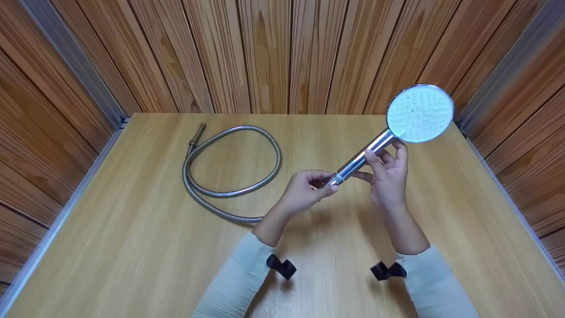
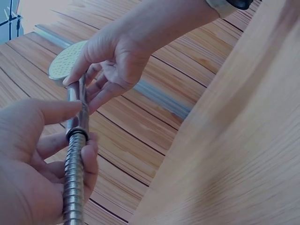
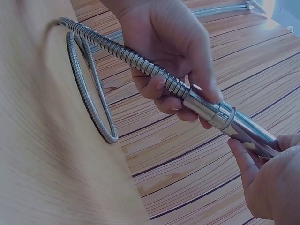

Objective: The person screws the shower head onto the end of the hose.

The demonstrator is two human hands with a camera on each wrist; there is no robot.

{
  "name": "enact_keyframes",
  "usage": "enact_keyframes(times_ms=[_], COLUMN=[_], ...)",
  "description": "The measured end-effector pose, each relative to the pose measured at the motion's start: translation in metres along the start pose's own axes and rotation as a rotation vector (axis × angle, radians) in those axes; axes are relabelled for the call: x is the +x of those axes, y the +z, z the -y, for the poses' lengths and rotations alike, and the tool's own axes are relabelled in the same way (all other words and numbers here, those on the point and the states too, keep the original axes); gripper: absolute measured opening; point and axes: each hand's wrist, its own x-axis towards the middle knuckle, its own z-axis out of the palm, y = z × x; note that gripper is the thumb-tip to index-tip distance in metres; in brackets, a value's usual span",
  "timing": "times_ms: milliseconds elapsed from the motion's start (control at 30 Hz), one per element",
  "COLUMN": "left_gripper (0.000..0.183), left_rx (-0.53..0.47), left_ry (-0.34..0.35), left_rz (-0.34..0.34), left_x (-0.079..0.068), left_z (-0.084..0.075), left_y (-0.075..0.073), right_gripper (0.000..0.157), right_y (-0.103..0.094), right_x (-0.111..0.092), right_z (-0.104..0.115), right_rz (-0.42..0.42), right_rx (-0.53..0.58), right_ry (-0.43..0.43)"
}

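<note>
A chrome hand shower is held up over the table, tilted, its round white spray face at the upper right. My right hand grips its shiny handle just below the head. At the handle's lower end, my left hand pinches the smooth metal connector of a ribbed shower hose. The right wrist view shows connector and handle end to end, touching; whether they are screwed together I cannot tell. From the left hand the hose runs down to the table.
The rest of the hose lies in a loose loop on the wooden table, left of the hands. Its other end fitting points toward the back edge. Wood-plank walls stand behind and at both sides.
</note>
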Motion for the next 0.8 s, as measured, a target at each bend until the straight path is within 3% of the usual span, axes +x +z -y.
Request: enact_keyframes(times_ms=[167,500,600,800], left_gripper=[0.021,0.027,0.027,0.025], left_rx=[-0.044,0.026,0.043,-0.028], left_ry=[-0.022,-0.035,-0.03,-0.034], left_rz=[0.031,-0.049,-0.024,0.049], left_x=[-0.0005,0.0008,0.0008,-0.0011], left_z=[-0.0003,-0.0022,-0.0017,-0.0036], left_y=[-0.0024,0.0023,0.0012,-0.0043], right_gripper=[0.049,0.051,0.05,0.049], right_y=[-0.0001,-0.0005,-0.0005,-0.0008], right_x=[-0.0004,-0.0016,-0.002,-0.002], right_z=[-0.0007,-0.001,-0.0009,0.0002], right_rz=[-0.003,0.004,0.006,-0.008], right_rx=[0.016,0.023,0.023,0.012], right_ry=[0.009,0.003,0.006,0.027])
